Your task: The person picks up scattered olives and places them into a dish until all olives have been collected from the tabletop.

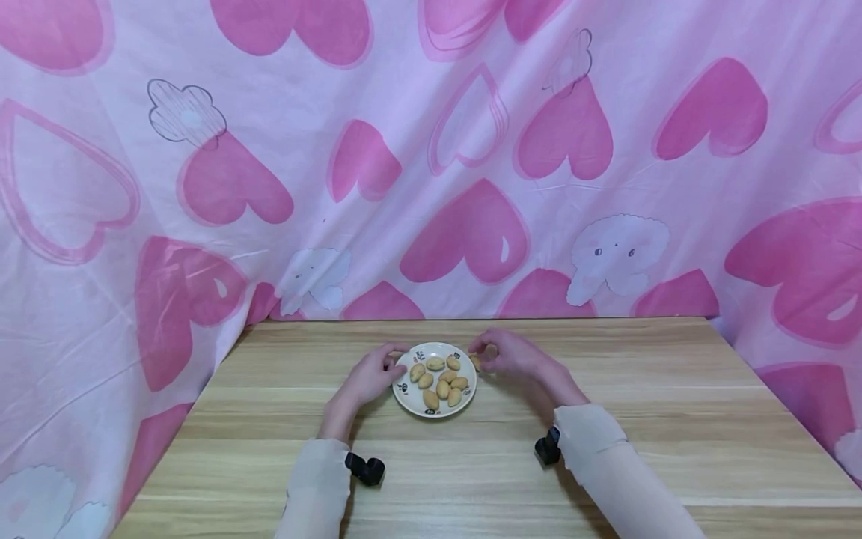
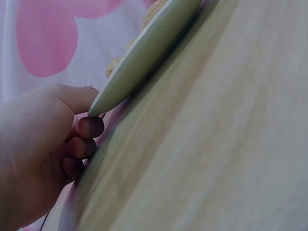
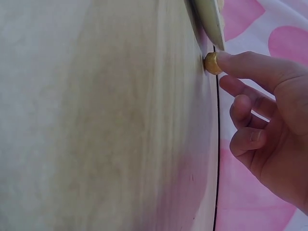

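Note:
A small white plate (image 1: 412,395) with dark printed marks along its rim holds several tan oval nuts (image 1: 431,399) in their shells. My left hand (image 1: 370,376) is at the plate's left side, pinching the rim: in the left wrist view the thumb lies over the edge and the fingers (image 2: 90,127) curl below it. On the other side, my right hand (image 1: 515,355) has thumb and forefinger at a single nut (image 3: 212,63) just off the plate's right rim, close against the tabletop. The thumb tip covers part of that nut; the other fingers curl loosely.
Plate and nuts are on a wood-grain table (image 1: 458,479). Behind the table's far edge hangs a pink cloth (image 1: 458,150) printed with hearts, which also runs down both sides. A black wrist camera (image 1: 367,470) is strapped at each sleeve.

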The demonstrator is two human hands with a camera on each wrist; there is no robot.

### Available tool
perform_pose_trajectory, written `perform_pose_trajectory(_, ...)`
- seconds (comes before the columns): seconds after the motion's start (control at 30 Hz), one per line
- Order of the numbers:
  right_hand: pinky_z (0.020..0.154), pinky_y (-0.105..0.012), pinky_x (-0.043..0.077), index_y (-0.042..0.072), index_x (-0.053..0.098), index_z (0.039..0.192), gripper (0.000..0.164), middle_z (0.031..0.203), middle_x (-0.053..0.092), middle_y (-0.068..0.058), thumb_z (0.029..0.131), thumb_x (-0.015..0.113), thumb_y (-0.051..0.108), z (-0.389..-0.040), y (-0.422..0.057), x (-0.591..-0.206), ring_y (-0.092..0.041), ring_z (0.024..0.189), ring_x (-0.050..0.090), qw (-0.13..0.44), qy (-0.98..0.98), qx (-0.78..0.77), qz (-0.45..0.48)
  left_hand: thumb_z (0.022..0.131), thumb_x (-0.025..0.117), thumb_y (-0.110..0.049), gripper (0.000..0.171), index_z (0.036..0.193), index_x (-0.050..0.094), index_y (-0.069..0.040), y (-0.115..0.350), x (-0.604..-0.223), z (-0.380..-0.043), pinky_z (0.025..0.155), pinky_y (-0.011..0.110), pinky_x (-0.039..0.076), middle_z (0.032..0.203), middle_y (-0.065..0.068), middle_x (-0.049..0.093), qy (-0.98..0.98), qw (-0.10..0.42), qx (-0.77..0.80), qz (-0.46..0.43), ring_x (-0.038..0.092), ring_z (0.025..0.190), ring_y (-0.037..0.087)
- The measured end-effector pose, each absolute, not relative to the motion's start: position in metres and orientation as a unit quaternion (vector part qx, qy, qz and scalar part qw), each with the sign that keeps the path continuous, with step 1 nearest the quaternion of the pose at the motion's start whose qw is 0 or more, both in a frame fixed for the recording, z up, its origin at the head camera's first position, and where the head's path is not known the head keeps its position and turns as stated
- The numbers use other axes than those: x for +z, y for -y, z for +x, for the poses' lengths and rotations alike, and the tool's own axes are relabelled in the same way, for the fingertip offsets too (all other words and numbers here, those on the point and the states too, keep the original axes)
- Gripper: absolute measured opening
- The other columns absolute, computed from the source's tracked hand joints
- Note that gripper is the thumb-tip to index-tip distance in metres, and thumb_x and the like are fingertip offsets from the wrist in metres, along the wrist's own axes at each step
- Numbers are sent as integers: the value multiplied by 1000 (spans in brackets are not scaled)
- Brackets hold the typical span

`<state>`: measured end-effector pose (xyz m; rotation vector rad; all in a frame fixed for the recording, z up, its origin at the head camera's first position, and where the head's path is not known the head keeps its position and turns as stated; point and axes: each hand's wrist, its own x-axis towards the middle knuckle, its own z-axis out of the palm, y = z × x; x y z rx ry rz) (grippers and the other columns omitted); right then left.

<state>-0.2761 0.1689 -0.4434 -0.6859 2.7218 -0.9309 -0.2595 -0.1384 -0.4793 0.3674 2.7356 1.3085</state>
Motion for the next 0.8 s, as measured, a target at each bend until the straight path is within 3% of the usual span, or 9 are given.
perform_pose_trajectory(0.33, 98, -42, 48, 20, 72, 111, 31, 111, 68, 4, 84, 73, 5, -285, -163, -446, -18, 109, 60, 111, -916, -304, -236, 94, 67, -20, 40, 133, 60, -16, 138, -479, -259, 68, 31, 41, 69, -2, 50, -894, 45, 430, 121, 47, 63, 13)
perform_pose_trajectory(0.8, 95, -41, 50, 17, 71, 115, 33, 110, 69, 3, 83, 74, 8, -282, -169, -447, -18, 104, 63, 98, -921, -315, -209, 94, 67, -21, 40, 133, 60, -18, 138, -481, -260, 66, 31, 41, 70, -2, 52, -895, 45, 428, 119, 48, 63, 13)
